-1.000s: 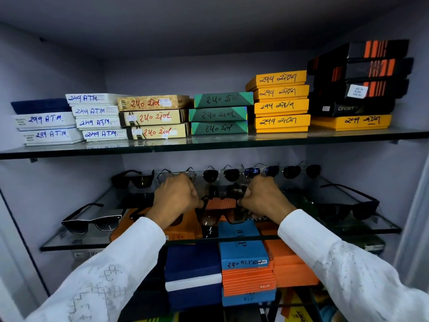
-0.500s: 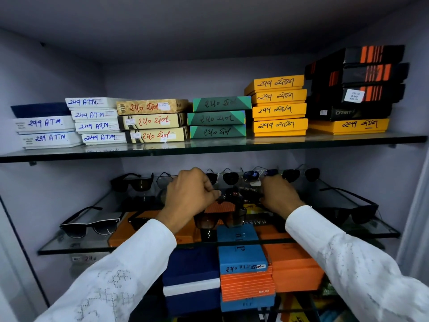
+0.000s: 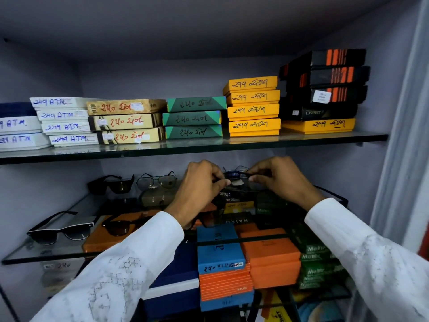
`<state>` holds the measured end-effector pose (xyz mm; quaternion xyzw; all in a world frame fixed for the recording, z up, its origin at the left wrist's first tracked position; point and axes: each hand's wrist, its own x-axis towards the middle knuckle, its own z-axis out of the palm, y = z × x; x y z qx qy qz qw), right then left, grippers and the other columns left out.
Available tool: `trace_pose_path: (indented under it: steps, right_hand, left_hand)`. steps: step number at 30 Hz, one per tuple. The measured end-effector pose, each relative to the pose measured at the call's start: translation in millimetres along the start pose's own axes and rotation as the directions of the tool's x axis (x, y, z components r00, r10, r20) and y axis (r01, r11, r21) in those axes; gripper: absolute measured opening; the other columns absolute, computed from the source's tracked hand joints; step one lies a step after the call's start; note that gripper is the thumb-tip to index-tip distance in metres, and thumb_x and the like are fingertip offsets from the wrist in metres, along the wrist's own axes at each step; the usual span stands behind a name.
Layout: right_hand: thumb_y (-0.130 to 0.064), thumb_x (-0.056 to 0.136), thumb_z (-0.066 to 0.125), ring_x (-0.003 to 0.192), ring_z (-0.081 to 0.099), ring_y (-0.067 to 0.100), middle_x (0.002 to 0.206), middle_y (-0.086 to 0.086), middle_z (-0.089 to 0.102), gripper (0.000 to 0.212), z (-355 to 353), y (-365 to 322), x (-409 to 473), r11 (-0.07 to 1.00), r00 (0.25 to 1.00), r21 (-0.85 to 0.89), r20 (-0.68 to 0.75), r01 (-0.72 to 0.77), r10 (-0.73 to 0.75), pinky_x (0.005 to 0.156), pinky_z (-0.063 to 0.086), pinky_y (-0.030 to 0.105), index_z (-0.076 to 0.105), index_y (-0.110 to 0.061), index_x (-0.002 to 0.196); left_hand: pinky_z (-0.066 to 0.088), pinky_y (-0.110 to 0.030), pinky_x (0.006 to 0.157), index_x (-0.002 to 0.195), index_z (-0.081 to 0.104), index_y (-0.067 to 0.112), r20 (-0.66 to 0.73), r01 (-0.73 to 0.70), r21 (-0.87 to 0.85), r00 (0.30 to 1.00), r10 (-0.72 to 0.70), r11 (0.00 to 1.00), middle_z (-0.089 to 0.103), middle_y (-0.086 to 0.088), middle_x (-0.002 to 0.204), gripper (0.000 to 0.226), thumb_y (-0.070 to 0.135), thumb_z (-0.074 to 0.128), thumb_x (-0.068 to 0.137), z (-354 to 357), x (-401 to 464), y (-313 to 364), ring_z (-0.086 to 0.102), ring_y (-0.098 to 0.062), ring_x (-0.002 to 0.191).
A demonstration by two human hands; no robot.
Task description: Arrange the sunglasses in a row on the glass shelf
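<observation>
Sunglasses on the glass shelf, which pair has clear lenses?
The wire-framed aviator pair in the back row, beside the all-black pair; the others visible have dark lenses.

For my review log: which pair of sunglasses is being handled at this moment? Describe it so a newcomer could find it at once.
Look at the lower glass shelf, under the shelf of stacked boxes, toward its back row. There the left hand and right hand pinch one pair between them, the blue-lensed sunglasses. Unlike the black pair and clear-lensed wire pair to its left, it is in the fingers.
</observation>
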<state>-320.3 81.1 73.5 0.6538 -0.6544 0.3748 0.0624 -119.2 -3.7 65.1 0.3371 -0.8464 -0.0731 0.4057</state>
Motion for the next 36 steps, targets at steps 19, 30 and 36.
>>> trace_pose_path:
  steps: [19,30,36]
  right_hand:
    - [-0.005,0.080,0.078,0.091,0.075,0.022,0.095,0.011,0.080,0.010,-10,30,10,0.940,0.944,-0.110,0.028,-0.324,0.329,0.091,0.059,0.032,0.083,0.000,0.087]
    - [-0.016,0.079,0.074,0.090,0.070,0.027,0.104,0.011,0.072,0.010,7,44,3,0.918,0.947,-0.291,0.093,-0.269,0.307,0.082,0.063,0.039,0.082,-0.014,0.084]
    - [-0.026,0.078,0.079,0.094,0.070,0.029,0.100,0.010,0.074,0.018,-2,25,-7,0.915,0.964,-0.333,0.053,-0.229,0.260,0.080,0.061,0.039,0.080,-0.014,0.092]
  left_hand:
    - [0.062,-0.037,0.081,0.079,0.081,0.010,0.109,0.198,0.108,0.972,-0.210,0.974,0.077,-0.002,0.085,0.012,0.020,0.086,0.074,18,5,11,0.072,-0.017,0.085]
    - [0.057,-0.036,0.078,0.094,0.079,0.013,0.150,0.185,0.253,0.962,-0.228,0.950,0.078,-0.003,0.099,0.022,0.029,0.083,0.079,30,-6,15,0.072,-0.020,0.093]
    - [0.062,-0.037,0.073,0.091,0.078,0.016,0.053,0.139,0.204,0.987,-0.153,0.969,0.074,0.001,0.078,0.024,0.039,0.077,0.084,22,-19,27,0.071,-0.018,0.076]
